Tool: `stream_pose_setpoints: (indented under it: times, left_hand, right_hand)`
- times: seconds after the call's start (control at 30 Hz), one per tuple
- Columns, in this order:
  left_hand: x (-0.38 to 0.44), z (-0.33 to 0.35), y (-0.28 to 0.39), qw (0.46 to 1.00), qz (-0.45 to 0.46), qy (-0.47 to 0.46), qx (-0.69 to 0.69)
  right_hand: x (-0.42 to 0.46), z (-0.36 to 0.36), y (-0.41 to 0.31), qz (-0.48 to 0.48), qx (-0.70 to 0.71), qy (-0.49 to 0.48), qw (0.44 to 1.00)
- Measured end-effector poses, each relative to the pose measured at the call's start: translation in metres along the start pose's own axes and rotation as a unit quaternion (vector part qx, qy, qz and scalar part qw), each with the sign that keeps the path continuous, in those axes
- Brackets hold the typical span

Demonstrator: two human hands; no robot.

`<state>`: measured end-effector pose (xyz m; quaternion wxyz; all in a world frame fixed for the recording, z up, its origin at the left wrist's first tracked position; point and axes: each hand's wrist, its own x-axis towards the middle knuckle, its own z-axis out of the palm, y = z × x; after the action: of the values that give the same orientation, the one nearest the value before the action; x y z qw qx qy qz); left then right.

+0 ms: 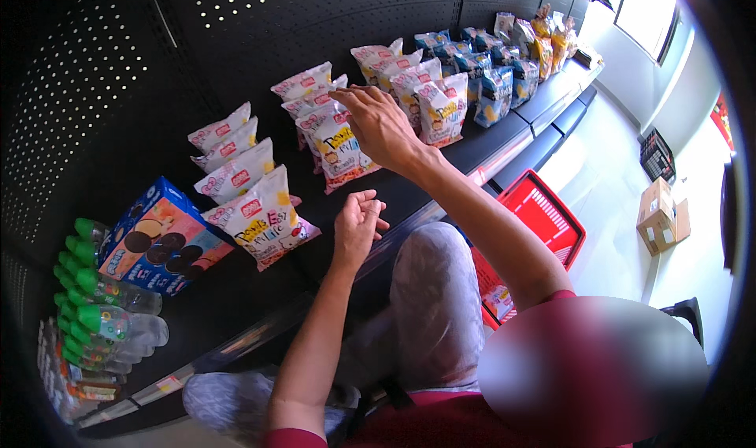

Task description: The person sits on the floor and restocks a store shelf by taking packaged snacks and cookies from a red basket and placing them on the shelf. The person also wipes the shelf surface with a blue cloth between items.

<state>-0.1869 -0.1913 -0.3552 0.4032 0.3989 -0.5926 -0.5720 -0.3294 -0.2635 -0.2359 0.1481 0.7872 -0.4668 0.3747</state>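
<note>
My right hand (381,123) is over the front snack bag (336,147) of the middle row, its fingers at the bag's upper edge; whether it grips the bag is unclear. My left hand (356,220) hangs over the front of the black shelf (407,193), fingers partly curled and apart, holding nothing. White and pink snack bags stand upright one behind another in several rows. To the left is another front bag (260,220), and to the right of my right hand stands one more (443,110).
Left are an Oreo box (165,241) and green-capped bottles (112,324). Blue snack bags (496,93) and orange packets (543,55) stand farther right. Below the shelf edge sits a red plastic basket (534,212) beside my knee. A cardboard box (655,217) and black crate (657,155) stand on the floor.
</note>
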Motion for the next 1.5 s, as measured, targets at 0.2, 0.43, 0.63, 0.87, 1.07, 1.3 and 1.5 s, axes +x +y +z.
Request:
stream_pose_setpoints:
  times: [0.2,0.43,0.63,0.87,1.07,1.3,1.5]
  left_hand:
    - [-0.003,0.002,0.004,1.000,0.005,0.022,0.013]
    - [-0.003,0.002,-0.004,0.999,0.024,0.024,-0.013]
    - [0.000,0.004,-0.003,0.999,0.034,0.030,0.004]
    - [-0.009,0.001,0.010,0.998,0.019,0.023,0.046]
    - [-0.011,0.007,0.016,0.997,0.023,0.007,0.075]
    - [-0.010,0.003,0.013,0.997,0.022,0.003,0.078]
    - [-0.013,0.004,0.018,0.997,0.019,0.004,0.073]
  right_hand:
    - [0.016,0.005,0.003,0.021,-0.041,-0.067,0.997]
    - [-0.011,-0.064,-0.004,-0.076,-0.040,-0.013,0.996]
    - [-0.080,-0.181,-0.018,0.134,0.028,0.036,0.990]
    - [-0.199,-0.237,-0.009,0.361,-0.030,0.055,0.930]
    - [-0.348,-0.185,0.041,0.535,-0.033,0.009,0.844]
    - [-0.477,-0.094,0.060,0.651,0.046,0.027,0.757]
    - [-0.497,-0.070,0.055,0.722,0.068,-0.032,0.688]
